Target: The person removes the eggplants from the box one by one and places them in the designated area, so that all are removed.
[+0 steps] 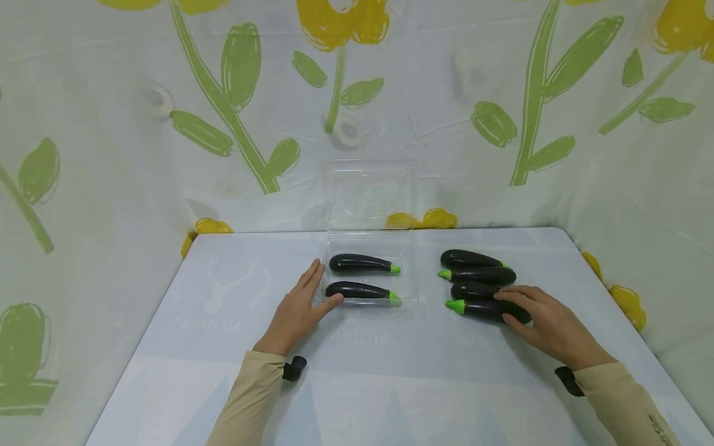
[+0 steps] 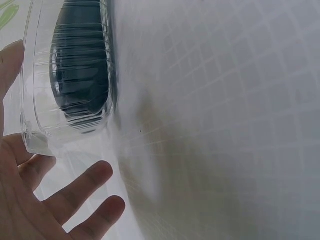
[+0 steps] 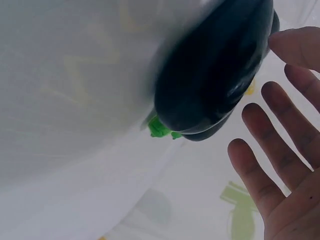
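A clear plastic clamshell box (image 1: 415, 272) stands with its lid (image 1: 370, 195) raised at the back, holding two dark eggplants, a rear eggplant (image 1: 359, 263) and a front eggplant (image 1: 357, 289). At its front left corner is my left hand (image 1: 301, 313), thumb over the front rim and fingers extended along the left side. To the right, several eggplants lie side by side in a stack of rows. Over the right end of the nearest eggplant (image 1: 485, 311) is my right hand (image 1: 543, 319); its thumb (image 3: 297, 47) is at the skin and the other fingers are spread fairly straight.
Both hands are over a white table (image 1: 390, 396) with faint printing. A fabric backdrop (image 1: 424, 80) with green stems and yellow flowers rises behind and at the sides. Dark wrist cameras sit on both wrists, below beige sleeves (image 1: 248, 396).
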The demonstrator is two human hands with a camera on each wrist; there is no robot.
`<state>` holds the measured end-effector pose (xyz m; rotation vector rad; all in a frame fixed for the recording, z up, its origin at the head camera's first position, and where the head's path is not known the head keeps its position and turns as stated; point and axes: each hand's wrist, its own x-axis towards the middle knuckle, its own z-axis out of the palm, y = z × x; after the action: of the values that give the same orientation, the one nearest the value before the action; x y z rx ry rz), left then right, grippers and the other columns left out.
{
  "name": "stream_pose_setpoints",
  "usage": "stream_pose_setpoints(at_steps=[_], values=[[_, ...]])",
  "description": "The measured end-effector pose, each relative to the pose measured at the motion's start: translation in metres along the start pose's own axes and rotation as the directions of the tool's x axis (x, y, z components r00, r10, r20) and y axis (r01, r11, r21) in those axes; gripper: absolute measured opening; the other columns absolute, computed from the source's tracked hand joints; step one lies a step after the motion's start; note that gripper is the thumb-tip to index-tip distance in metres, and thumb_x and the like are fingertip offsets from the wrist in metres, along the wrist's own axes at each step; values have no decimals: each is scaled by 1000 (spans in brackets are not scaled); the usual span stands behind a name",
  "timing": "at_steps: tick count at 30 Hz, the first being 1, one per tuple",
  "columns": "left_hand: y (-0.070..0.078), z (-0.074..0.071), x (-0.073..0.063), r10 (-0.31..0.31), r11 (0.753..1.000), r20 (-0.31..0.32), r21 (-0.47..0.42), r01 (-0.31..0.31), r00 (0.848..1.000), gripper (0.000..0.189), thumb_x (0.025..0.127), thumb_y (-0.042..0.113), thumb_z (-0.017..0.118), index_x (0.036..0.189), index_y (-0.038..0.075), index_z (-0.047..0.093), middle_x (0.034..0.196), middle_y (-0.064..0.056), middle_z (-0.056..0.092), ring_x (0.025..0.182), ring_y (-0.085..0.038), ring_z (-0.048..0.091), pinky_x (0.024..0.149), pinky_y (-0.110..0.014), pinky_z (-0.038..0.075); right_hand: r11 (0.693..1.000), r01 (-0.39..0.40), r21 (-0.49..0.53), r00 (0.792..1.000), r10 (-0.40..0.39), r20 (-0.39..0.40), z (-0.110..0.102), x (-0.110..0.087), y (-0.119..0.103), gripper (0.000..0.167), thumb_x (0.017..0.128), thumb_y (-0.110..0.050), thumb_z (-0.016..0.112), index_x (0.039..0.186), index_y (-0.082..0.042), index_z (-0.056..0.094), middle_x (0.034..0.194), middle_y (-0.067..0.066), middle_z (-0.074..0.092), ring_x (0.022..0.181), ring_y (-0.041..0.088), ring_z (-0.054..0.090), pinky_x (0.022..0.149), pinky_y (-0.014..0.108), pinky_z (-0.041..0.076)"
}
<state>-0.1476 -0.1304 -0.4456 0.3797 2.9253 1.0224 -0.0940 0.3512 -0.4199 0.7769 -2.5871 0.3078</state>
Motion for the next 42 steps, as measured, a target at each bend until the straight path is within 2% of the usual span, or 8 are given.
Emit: stream_pose_setpoints(at_steps=[5,11,18,24,28,31,37,42], values=[[0,1,1,5,1000,-3,1,-5,1000,95,93,71,55,163,18,22,169,8,12,152,-26,24,117,-58,29,999,32,24,999,-31,-32,2,4,0,51,75,-11,87,123,-15,70,123,6,66,109,25,64,86,37,50],[-1,2,1,9,1000,-9,-1,-9,1000,94,93,69,56,163,17,22,169,6,13,152,-26,24,117,-58,29,997,41,67,998,-38,-48,4,14,-4,51,75,-11,86,123,-12,71,125,5,65,112,24,63,98,16,38],[0,1,1,11,1000,-10,-10,-11,1000,93,93,69,57,163,18,22,169,7,13,152,-25,24,116,-58,29,998,31,63,999,-29,-39,7,29,-15,52,75,-10,87,124,-14,70,127,3,64,114,22,62,91,33,47],[-1,2,2,5,1000,-7,-10,-5,1000,94,93,70,56,163,19,21,169,7,13,152,-24,23,118,-56,29,992,39,117,998,-33,-49,15,41,-23,51,78,-10,86,127,-14,69,131,3,63,119,21,61,102,15,37],[-2,2,2,-2,1000,-5,-11,2,1000,94,93,70,57,163,19,22,169,8,13,152,-23,23,118,-54,29,988,44,150,998,-38,-44,22,50,-31,50,80,-9,85,128,-13,69,133,5,63,122,20,59,105,11,32],[-2,3,2,1,1000,-4,-11,-1,1000,94,92,71,55,164,20,21,169,8,13,152,-24,23,118,-54,29,984,55,169,998,-49,-37,27,58,-38,48,82,-10,85,127,-12,69,132,5,64,122,19,59,105,13,36],[-3,4,2,2,1000,0,-4,-2,1000,95,92,73,53,164,20,20,169,9,11,152,-24,22,118,-55,29,980,60,191,998,-56,-26,35,73,-55,49,82,-11,84,128,-15,69,131,2,64,121,19,59,97,34,51],[-3,3,2,-2,1000,-7,-11,2,1000,94,93,70,56,163,19,22,169,7,13,152,-23,23,118,-54,29,970,62,234,998,-61,-13,45,87,-71,43,88,-14,81,129,-17,68,131,-2,63,121,16,59,97,39,53]])
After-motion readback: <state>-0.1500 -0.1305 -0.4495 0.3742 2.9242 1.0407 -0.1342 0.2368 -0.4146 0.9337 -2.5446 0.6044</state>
